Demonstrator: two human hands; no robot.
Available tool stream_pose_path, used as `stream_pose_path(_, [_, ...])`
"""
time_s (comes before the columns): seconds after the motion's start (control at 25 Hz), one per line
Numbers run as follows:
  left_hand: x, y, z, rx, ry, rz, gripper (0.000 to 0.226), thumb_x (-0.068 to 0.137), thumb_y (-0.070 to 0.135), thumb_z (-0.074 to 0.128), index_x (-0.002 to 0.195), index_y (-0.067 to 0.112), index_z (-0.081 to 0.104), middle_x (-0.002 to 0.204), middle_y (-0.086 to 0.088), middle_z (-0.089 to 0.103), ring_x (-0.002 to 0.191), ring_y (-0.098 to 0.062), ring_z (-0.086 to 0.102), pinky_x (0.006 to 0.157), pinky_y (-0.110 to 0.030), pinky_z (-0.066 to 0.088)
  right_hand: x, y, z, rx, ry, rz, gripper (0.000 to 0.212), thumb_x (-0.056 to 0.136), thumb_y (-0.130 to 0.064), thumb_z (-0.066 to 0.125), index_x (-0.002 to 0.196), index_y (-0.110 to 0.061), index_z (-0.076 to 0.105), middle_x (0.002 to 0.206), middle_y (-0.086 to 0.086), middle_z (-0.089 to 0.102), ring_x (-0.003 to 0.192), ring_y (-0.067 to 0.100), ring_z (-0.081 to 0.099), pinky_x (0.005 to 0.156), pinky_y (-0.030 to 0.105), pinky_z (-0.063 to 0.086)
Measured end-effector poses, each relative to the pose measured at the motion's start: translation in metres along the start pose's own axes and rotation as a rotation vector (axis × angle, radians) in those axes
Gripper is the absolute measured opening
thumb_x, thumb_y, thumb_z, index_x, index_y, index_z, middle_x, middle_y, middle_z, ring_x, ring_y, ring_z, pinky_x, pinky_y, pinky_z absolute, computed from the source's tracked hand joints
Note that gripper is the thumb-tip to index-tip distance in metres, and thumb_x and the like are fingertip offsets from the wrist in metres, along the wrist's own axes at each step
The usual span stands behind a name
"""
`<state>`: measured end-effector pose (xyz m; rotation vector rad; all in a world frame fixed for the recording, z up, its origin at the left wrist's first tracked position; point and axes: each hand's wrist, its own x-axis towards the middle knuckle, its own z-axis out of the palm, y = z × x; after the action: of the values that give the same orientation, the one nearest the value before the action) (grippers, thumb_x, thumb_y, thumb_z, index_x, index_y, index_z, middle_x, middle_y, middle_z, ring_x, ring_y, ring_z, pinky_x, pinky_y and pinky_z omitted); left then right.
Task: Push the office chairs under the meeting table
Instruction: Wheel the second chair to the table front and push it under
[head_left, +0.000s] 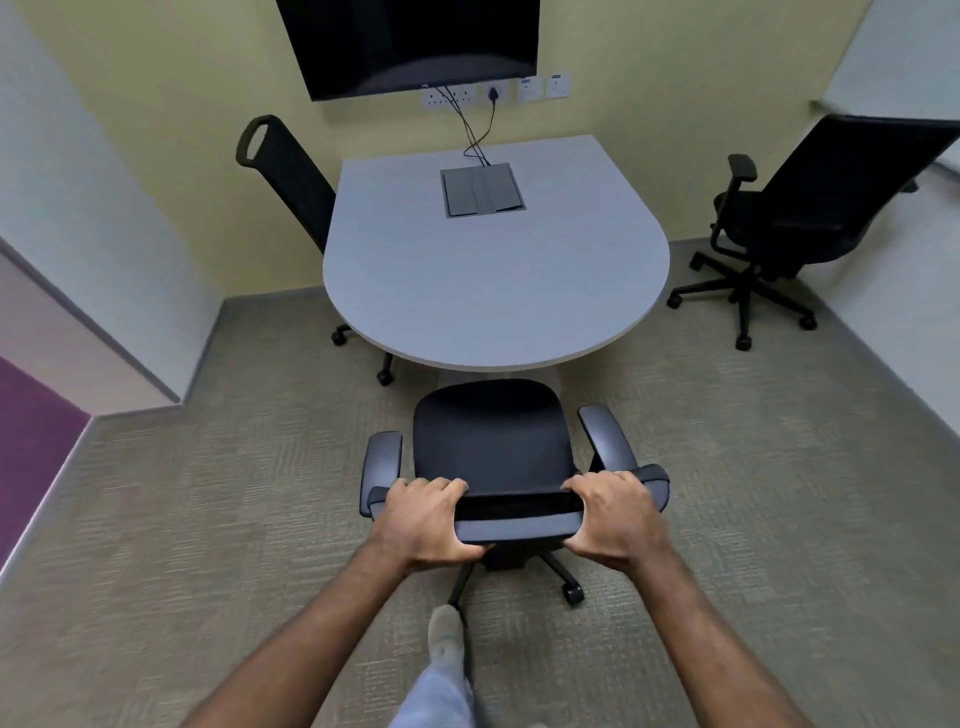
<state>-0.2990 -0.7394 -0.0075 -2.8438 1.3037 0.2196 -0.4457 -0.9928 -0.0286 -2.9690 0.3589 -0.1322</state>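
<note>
Now we grip the chair (488, 441) by the top of its backrest, left hand (423, 522) and right hand (615, 519) curled over either end. Its seat points straight ahead at the surface's (493, 270) rounded near edge, just short of it.

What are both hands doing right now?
Left hand: gripping the top edge of the near office chair's backrest.
Right hand: gripping the same backrest edge on its other side.
</note>
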Motion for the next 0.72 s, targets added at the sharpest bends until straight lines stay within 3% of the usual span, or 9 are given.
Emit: stream_pose_path(0.72, [-0.021,0.009,0.006,0.016,-0.053,-0.001,0.081,0.065,0.085,0.047,0.123,0.029,0.057,0.109,0.006,0.07,0.101,-0.021,0.065,0.09,-0.042,0.045,-0.022,-0.008,0.003,-0.034,-0.032,0.01,0.058,0.064,-0.073,0.063,0.107,-0.036,0.072,0.094,-0.014,0.073,0.092,0.013,0.068,0.093,0.036,0.052])
